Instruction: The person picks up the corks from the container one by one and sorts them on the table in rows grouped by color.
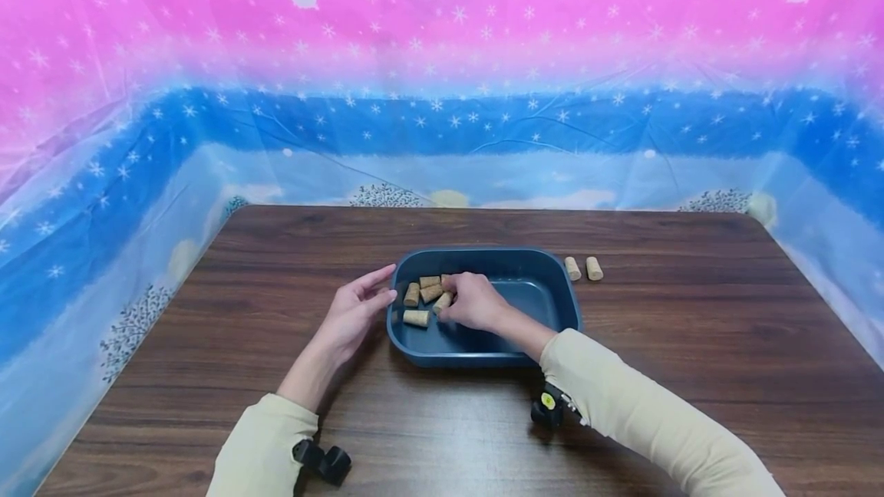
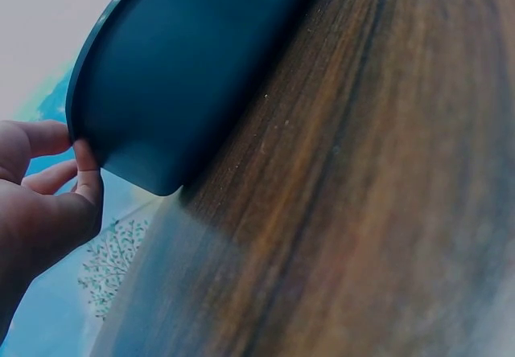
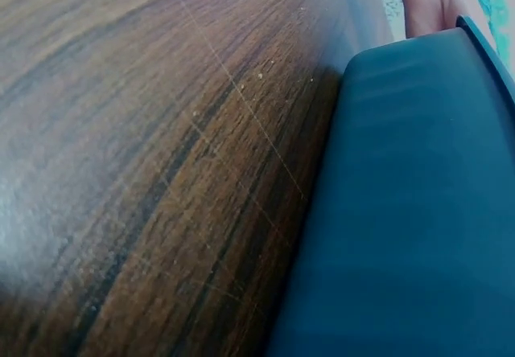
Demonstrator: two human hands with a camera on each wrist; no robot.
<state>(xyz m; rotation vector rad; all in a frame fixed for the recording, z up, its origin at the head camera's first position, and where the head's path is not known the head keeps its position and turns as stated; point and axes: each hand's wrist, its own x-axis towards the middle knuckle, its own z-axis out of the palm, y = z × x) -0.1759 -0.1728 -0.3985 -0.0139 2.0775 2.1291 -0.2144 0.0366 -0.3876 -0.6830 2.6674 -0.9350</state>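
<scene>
A dark blue rectangular tray (image 1: 483,359) stands on the wooden table, with several corks (image 1: 417,318) gathered in its left part. Inside it, my right hand (image 1: 476,303) reaches down with curled fingers and pinches a cork (image 1: 443,302) between thumb and fingers; another cork is partly covered by the fingertips. At the tray's left end, my left hand (image 1: 352,313) rests against the outside with fingers extended. The left wrist view shows the left hand's fingertips (image 2: 84,154) right at the rim. In the right wrist view, the left hand (image 3: 430,3) appears beyond the tray wall.
Two corks (image 1: 583,268) stand on the table just right of the tray's far right corner. Dark wood-grain tabletop (image 1: 691,313) surrounds the tray. A pink and blue patterned cloth (image 1: 442,121) hangs behind and at both sides of the table.
</scene>
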